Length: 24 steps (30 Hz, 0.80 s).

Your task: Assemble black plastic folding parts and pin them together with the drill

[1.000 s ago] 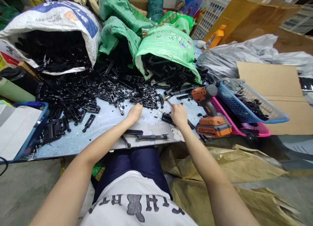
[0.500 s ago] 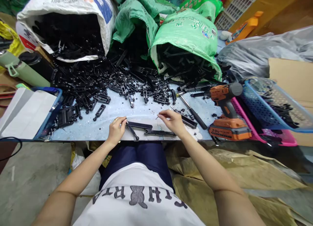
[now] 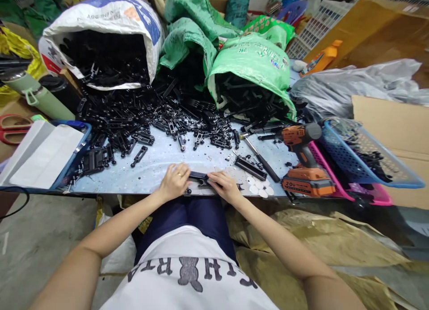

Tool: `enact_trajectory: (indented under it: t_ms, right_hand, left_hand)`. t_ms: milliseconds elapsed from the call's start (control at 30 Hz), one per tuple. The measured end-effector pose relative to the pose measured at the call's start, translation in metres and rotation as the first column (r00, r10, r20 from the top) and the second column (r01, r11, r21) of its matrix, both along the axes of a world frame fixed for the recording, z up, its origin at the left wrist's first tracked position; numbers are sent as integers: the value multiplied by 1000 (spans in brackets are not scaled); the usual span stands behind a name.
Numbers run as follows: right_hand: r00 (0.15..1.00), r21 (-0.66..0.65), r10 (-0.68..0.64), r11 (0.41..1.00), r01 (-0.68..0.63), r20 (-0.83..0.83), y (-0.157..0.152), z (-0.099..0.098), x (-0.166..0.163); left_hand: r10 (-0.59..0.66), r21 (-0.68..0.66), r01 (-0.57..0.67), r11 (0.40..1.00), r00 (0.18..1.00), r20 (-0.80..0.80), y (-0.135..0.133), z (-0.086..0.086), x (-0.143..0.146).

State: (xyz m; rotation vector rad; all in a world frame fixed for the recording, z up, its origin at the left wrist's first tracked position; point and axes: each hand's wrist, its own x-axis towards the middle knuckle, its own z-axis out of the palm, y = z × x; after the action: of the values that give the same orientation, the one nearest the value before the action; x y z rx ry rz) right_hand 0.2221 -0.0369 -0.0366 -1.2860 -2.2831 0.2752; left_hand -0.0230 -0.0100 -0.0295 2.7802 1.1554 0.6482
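My left hand (image 3: pixel 174 181) and my right hand (image 3: pixel 224 185) meet at the near edge of the pale blue table (image 3: pixel 157 160). Both are closed on a long black plastic part (image 3: pixel 199 177) that lies between them, one hand at each end. A second black strip pokes out from under my right hand. Just beyond lie a black assembled bar (image 3: pixel 250 167) and a screwdriver (image 3: pixel 258 153). A big heap of loose black plastic parts (image 3: pixel 140 113) covers the far half of the table.
An orange cordless drill (image 3: pixel 301 160) stands at the right, by blue and pink baskets (image 3: pixel 360 155). White sack (image 3: pixel 100 32) and green sacks (image 3: pixel 251 59) spill black parts at the back. A blue tray (image 3: pixel 43 155), green flask (image 3: pixel 40 97) and red scissors (image 3: pixel 10 122) sit left.
My hands drew back from the heap to the near edge. The right hand came left from the parts near the screwdriver, and both closed on the long black part.
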Motion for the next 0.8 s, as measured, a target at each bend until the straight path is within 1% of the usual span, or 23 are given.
enact_trajectory:
  t_ms: [33,67,100,167,233,300,367,433,500,533,567,600,667,700,733,767,800]
  right_hand:
    - [1000,4,16,1000,-16,3,-2,-4,3]
    - [1000,7,26,1000,-26,17,-3,-7,6]
    - [999,10,32,999,-33,41,-4,-9,9]
    - [993,9,51,999,-53,106,-4,-12,13]
    - [981,-13,95,995,-94,166,0,-11,17]
    - [959,-43,178,984,-173,219,7,-8,22]
    - [920,-44,239,970,-238,309,15,-2,27]
    - [880,-3,199,976,-219,431,21,6,32]
    - [847,56,92,988,-143,524,22,15,33]
    - [836,79,53,990,-114,546,20,20,33]
    - [833,91,40,990,-108,552,17,24,32]
    - [836,86,59,988,-126,546,12,29,31]
    - [860,37,150,981,-192,487,1,39,26]
    - [871,3,202,974,-228,447,-4,42,22]
    - [878,-27,245,966,-257,411,-9,45,18]
    - [883,-50,274,960,-276,382,-13,46,12]
    - [885,-62,289,956,-287,364,-15,46,6]
  left_hand:
    - [-67,-39,67,997,997,-23,1,2,10]
    - [-112,-93,108,990,993,-45,2,3,19]
    - [-127,-152,116,982,990,-64,3,4,29]
    - [-87,-244,63,968,992,-91,5,6,43]
    - [-45,-279,16,960,994,-100,4,7,49]
    - [-42,-268,15,963,995,-95,1,8,48]
    - [-87,-233,62,971,991,-101,-4,8,42]
    - [-115,-176,89,980,984,-139,-6,6,37]
    - [-92,-127,69,990,978,-186,-3,3,32]
    - [-67,-115,45,992,978,-199,-1,3,29]
    - [-47,-116,24,993,979,-199,2,6,26]
    - [-37,-124,14,992,983,-182,3,10,22]
    - [-64,-157,52,986,995,-78,-2,26,13]
    - [-104,-178,106,978,994,16,-8,37,9]
    - [-160,-195,185,963,977,138,-18,48,6]
    - [-212,-211,277,937,935,286,-30,59,4]
    - [-253,-216,374,902,863,437,-42,69,5]
